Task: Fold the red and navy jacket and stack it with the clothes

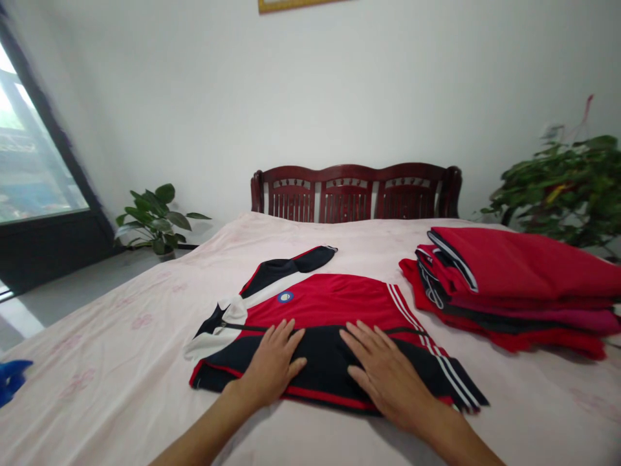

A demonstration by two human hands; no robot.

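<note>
Could wrinkle the red, navy and white fabric jacket [323, 349] by sliding flat, bare left hand [266, 366] and right hand [388, 372] unevenly, with grip apart.

a head-worn camera is looking forward and down across the bed [126, 362], from near behind and above the left hand [272, 360] and right hand [381, 367], facing the headboard [346, 173] and wall [378, 90].

On my feed a plain pale wall [388, 84] fills the back, the lower edge of a gold-coloured frame [301, 6] cut off above. I see a dark red wooden headboard [347, 188] with slatted panels behind a bed [111, 388] in pale pink, faintly flowered cloth. To my left, daylight shows through a dark-framed window [36, 162] and brightens the grey floor [63, 294].
</note>
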